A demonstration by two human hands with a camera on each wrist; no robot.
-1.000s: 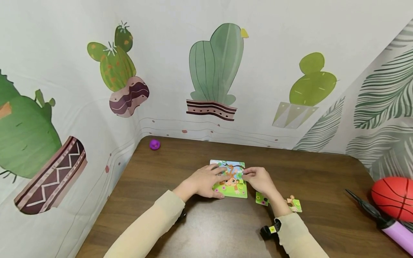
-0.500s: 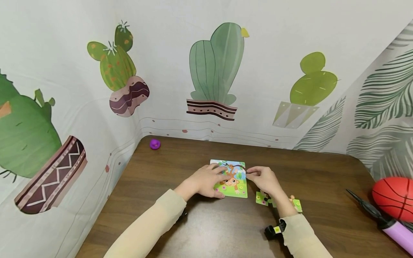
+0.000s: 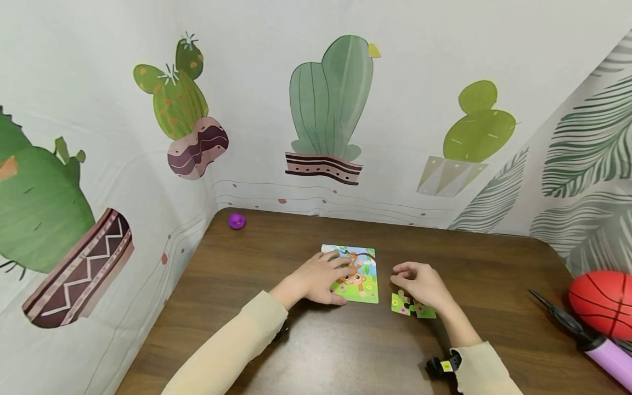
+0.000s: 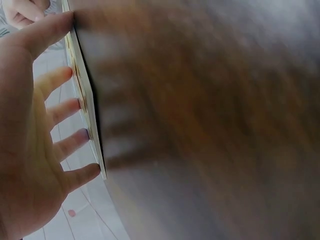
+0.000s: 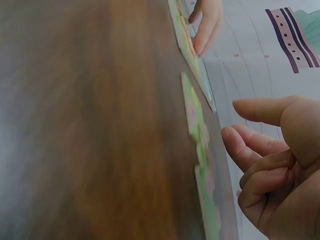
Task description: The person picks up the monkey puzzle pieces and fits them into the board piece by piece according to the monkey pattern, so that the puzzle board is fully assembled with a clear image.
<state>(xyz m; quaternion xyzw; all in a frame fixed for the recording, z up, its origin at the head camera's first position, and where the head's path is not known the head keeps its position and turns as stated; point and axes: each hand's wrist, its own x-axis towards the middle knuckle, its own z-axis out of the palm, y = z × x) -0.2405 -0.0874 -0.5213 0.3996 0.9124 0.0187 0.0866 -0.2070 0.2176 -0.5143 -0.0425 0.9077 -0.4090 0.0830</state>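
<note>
A square monkey-picture puzzle (image 3: 364,293) lies flat on the wooden table. Across its left part spreads my left hand (image 3: 321,278); in the left wrist view the fingertips press its top and the thumb (image 4: 47,32) touches its near edge. To the right of the puzzle hovers my right hand (image 3: 423,285), holding nothing. In the right wrist view its thumb and index finger are apart, and the other fingers are loosely bent. Beneath it lie loose green jigsaw pieces, one with flowers (image 3: 400,307) and another (image 3: 425,313) partly hidden by the hand.
At the table's right edge are a red ball (image 3: 603,304) and a purple hand pump (image 3: 612,356) with a black nozzle. A small purple ring-like object (image 3: 237,221) sits in the far left corner. A cactus-print cloth (image 3: 395,109) hangs behind the table (image 3: 316,351).
My right hand has moved right, away from the puzzle's right edge, to above the loose jigsaw pieces. My left hand has stayed nearly still on the puzzle.
</note>
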